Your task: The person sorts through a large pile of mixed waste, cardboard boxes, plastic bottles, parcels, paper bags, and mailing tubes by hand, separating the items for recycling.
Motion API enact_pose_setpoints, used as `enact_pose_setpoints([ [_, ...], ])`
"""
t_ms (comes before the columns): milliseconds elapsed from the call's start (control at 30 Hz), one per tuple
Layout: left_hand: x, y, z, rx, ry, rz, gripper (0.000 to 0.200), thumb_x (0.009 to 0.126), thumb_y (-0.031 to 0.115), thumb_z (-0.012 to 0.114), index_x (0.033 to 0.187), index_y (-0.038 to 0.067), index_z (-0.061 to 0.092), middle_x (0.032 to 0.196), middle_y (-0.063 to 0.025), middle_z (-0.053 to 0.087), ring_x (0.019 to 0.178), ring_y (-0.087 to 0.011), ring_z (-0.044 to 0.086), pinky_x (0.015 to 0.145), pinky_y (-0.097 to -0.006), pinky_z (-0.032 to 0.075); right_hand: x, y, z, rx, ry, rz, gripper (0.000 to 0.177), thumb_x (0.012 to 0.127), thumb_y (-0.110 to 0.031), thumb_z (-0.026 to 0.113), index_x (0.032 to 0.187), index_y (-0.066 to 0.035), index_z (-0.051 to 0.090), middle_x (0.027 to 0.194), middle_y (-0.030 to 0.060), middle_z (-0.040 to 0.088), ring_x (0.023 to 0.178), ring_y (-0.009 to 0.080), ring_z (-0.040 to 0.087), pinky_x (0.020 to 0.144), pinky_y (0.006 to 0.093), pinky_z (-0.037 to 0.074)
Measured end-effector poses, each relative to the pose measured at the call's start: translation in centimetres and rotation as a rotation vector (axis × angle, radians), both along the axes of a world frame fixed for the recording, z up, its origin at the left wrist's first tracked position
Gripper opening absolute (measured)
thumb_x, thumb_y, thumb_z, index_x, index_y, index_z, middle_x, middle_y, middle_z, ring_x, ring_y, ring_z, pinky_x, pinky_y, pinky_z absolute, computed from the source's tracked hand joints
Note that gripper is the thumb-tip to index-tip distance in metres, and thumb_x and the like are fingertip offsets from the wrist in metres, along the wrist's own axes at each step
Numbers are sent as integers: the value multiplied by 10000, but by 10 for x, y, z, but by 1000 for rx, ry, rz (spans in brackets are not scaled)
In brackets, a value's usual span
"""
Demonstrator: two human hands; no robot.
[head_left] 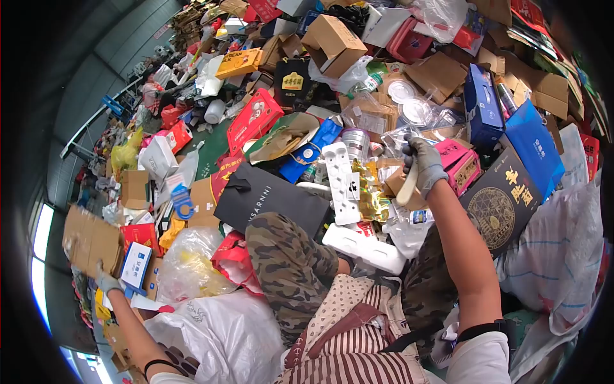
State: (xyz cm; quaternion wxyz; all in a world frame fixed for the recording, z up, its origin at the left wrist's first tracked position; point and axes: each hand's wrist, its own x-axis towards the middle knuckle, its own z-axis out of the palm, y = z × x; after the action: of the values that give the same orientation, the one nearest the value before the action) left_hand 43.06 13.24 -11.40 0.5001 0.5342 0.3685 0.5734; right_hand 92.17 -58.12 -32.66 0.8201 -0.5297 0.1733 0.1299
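Note:
My left hand [109, 280], in a grey glove, is out at the far left with its fingers closed on the lower edge of a brown cardboard box [93, 240]. My right hand [427, 165], also gloved, is closed round a cream-coloured, stick-like handle [407, 185] that points down toward my knees. Clear plastic packaging [398, 137] lies right at its fingertips. Beside that hand are a pink box [458, 165] and a gold foil wrapper [372, 192]. A long white foam tray [341, 182] is to its left.
I sit amid a large heap of mixed waste. Before my knees lie a black paper bag [272, 200] and a white foam block [364, 248]. A black round-patterned box [501, 200] and a white woven sack [550, 262] are on the right. White plastic sheeting [224, 326] lies at lower left.

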Motion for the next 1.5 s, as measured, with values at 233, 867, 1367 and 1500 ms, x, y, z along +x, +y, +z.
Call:
enact_pose_setpoints([
  [233,-24,-150,10,681,561,254,426,789,104,677,1176,37,512,1108,-90,591,967,-162,564,853,-293,450,16,25,-35,27,113,241,190,867,-271,536,1021,-173,591,646,-71,530,430,72,443,368,252,368],
  [867,60,-153,-58,1458,902,111,368,735,191,656,1076,109,545,1057,-134,591,932,-276,578,810,-374,475,-5,3,-3,115,58,108,205,865,-250,544,1004,-114,609,688,-26,563,460,92,462,389,266,409],
  [1367,393,-281,-181,47,432,-762,384,837,210,615,1178,89,487,963,-57,584,725,-110,572,626,-251,462,-12,-92,11,649,9,-279,189,892,-248,484,882,-85,579,663,2,557,472,109,476,376,233,394],
  [1500,505,-494,-346,-277,1007,-1179,766,717,485,691,1316,177,327,1060,-98,532,841,-211,538,619,-371,468,-7,-122,7,621,-108,-437,174,877,-235,510,928,-78,565,646,0,531,457,103,447,371,235,376],
])
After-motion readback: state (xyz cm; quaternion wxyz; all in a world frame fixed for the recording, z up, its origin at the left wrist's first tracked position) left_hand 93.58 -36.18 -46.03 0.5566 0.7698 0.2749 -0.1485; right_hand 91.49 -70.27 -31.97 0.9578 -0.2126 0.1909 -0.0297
